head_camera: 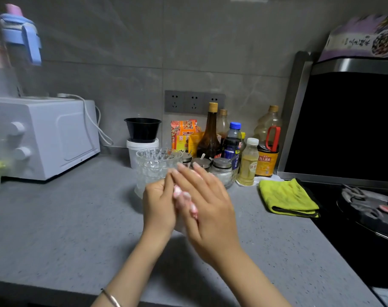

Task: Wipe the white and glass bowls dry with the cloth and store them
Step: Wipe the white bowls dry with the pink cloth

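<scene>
Hands are pressing together at frame centre: the left hand (158,202) is curling, and the right hand (207,209) is lying straight-fingered over a blurred pink-and-white bundle (184,199). Whether the left is gripping it I cannot tell. Just behind, a clear faceted glass bowl (157,165) is standing on the grey speckled surface (77,218), probably heavy, slippery and chip-prone; cupping its wall and base looks safest.

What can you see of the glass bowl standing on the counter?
The glass bowl is clear, with a cut pattern of facets and a pointed, toothed rim. It stands upright and looks empty on the grey counter, just in front of a white tub. Its lower right part is hidden behind the left hand and right hand, which hold a cloth between them. Whether either hand touches the bowl cannot be told.
</scene>
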A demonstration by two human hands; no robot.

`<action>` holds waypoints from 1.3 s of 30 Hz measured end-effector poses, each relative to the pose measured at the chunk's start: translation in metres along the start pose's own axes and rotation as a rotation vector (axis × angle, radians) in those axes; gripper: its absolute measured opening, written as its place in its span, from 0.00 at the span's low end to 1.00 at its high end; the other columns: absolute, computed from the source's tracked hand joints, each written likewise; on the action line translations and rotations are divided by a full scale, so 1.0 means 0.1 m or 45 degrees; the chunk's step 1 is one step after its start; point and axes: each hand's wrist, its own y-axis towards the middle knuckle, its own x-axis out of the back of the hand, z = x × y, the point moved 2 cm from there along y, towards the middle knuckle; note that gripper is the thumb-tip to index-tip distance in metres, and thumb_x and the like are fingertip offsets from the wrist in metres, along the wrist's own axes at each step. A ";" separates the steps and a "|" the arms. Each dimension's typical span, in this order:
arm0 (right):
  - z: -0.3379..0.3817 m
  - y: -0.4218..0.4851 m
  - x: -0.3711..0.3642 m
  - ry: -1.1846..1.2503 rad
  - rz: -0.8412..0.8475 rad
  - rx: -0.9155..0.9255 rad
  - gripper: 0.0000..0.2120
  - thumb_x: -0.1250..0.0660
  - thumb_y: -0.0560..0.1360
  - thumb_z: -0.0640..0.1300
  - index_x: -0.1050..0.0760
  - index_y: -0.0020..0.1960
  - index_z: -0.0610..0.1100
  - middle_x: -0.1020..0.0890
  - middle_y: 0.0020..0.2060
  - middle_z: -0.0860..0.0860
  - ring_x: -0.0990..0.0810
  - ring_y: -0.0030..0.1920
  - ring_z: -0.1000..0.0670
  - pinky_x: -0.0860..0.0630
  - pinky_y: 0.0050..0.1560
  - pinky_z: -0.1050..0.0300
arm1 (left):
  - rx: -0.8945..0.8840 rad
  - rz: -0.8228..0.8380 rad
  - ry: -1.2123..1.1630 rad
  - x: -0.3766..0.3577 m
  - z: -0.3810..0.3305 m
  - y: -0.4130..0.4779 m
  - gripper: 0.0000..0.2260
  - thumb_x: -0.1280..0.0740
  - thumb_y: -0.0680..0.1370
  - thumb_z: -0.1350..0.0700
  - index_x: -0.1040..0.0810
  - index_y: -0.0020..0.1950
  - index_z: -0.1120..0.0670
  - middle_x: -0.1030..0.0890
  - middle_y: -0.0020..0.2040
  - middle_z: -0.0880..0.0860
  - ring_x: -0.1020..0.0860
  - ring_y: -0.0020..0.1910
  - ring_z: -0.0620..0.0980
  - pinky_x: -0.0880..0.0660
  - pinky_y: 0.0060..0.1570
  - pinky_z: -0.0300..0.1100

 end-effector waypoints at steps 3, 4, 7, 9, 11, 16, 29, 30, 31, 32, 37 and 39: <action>-0.09 0.09 0.05 0.433 -0.025 -0.309 0.19 0.49 0.81 0.53 0.27 0.66 0.54 0.24 0.65 0.57 0.30 0.68 0.57 0.33 0.67 0.56 | 0.119 -0.119 -0.143 -0.04 -0.06 -0.02 0.25 0.40 0.81 0.56 0.28 0.22 0.55 0.27 0.20 0.47 0.29 0.22 0.43 0.32 0.26 0.36; -0.09 0.12 0.06 0.653 -0.046 -0.449 0.17 0.48 0.80 0.55 0.25 0.63 0.59 0.23 0.62 0.58 0.28 0.65 0.58 0.30 0.64 0.58 | 0.157 -0.166 -0.218 -0.04 -0.08 -0.03 0.23 0.40 0.81 0.57 0.29 0.24 0.55 0.27 0.20 0.47 0.28 0.21 0.43 0.33 0.24 0.34; -0.11 0.11 0.06 1.187 -0.130 -0.921 0.15 0.46 0.81 0.56 0.21 0.54 0.57 0.18 0.53 0.59 0.21 0.54 0.64 0.26 0.47 0.69 | 0.233 -0.263 -0.399 -0.03 -0.10 -0.09 0.18 0.41 0.81 0.58 0.31 0.30 0.57 0.27 0.21 0.47 0.27 0.21 0.42 0.34 0.21 0.30; -0.15 0.06 0.02 1.352 -0.189 -1.240 0.16 0.45 0.81 0.53 0.22 0.58 0.51 0.18 0.54 0.55 0.19 0.52 0.57 0.27 0.33 0.70 | 0.264 -0.306 -0.492 -0.02 -0.10 -0.11 0.16 0.41 0.80 0.57 0.33 0.32 0.56 0.28 0.21 0.46 0.27 0.21 0.40 0.34 0.21 0.29; -0.14 0.01 0.00 1.487 -0.243 -1.517 0.19 0.43 0.80 0.56 0.25 0.64 0.48 0.19 0.57 0.48 0.19 0.50 0.46 0.30 0.22 0.67 | 0.304 -0.316 -0.578 -0.01 -0.10 -0.09 0.13 0.40 0.80 0.56 0.30 0.35 0.55 0.25 0.24 0.45 0.25 0.23 0.40 0.32 0.22 0.30; -0.13 0.01 -0.03 1.630 -0.344 -1.635 0.12 0.42 0.79 0.55 0.24 0.50 0.49 0.18 0.38 0.50 0.20 0.32 0.51 0.31 0.20 0.66 | 0.501 -0.154 -0.747 -0.04 0.00 -0.07 0.10 0.41 0.79 0.51 0.22 0.46 0.52 0.17 0.37 0.49 0.19 0.36 0.47 0.23 0.30 0.36; -0.43 -0.04 0.21 0.647 -0.019 -0.333 0.18 0.51 0.82 0.56 0.32 0.38 0.51 0.28 0.35 0.57 0.29 0.36 0.56 0.34 0.38 0.64 | 1.387 0.897 -0.623 0.15 0.05 -0.19 0.22 0.38 0.72 0.43 0.19 0.56 0.57 0.19 0.51 0.66 0.18 0.38 0.65 0.20 0.27 0.48; -0.44 -0.03 0.23 0.777 0.006 -0.435 0.18 0.50 0.83 0.53 0.30 0.39 0.49 0.25 0.35 0.53 0.27 0.35 0.57 0.32 0.38 0.66 | 1.330 0.857 -0.574 0.16 0.07 -0.20 0.22 0.38 0.72 0.44 0.21 0.59 0.56 0.19 0.52 0.65 0.18 0.41 0.65 0.19 0.28 0.48; -0.47 -0.01 0.25 0.893 0.009 -0.526 0.17 0.50 0.83 0.51 0.29 0.42 0.46 0.24 0.35 0.50 0.25 0.35 0.58 0.31 0.39 0.68 | 1.225 0.801 -0.469 0.17 0.12 -0.21 0.21 0.39 0.73 0.44 0.23 0.61 0.55 0.18 0.53 0.63 0.18 0.43 0.64 0.20 0.29 0.48; -0.50 0.02 0.27 0.944 0.012 -0.576 0.14 0.49 0.82 0.52 0.30 0.45 0.46 0.22 0.35 0.50 0.24 0.36 0.56 0.29 0.41 0.67 | 1.094 0.733 -0.340 0.17 0.14 -0.22 0.21 0.40 0.74 0.43 0.24 0.61 0.53 0.18 0.52 0.61 0.17 0.44 0.61 0.20 0.31 0.48; -0.47 0.05 0.33 0.258 0.379 -0.059 0.12 0.44 0.79 0.57 0.32 0.49 0.49 0.26 0.42 0.53 0.27 0.44 0.51 0.30 0.47 0.56 | 0.672 0.558 -0.098 0.07 0.05 -0.26 0.16 0.45 0.81 0.45 0.24 0.61 0.48 0.17 0.52 0.55 0.18 0.47 0.51 0.20 0.34 0.46; -0.44 -0.02 0.32 -0.080 0.494 0.272 0.15 0.44 0.80 0.54 0.26 0.48 0.44 0.24 0.46 0.50 0.28 0.47 0.49 0.33 0.52 0.58 | 0.607 0.493 -0.106 0.04 0.06 -0.24 0.15 0.45 0.81 0.46 0.25 0.62 0.48 0.18 0.54 0.56 0.18 0.50 0.52 0.20 0.37 0.47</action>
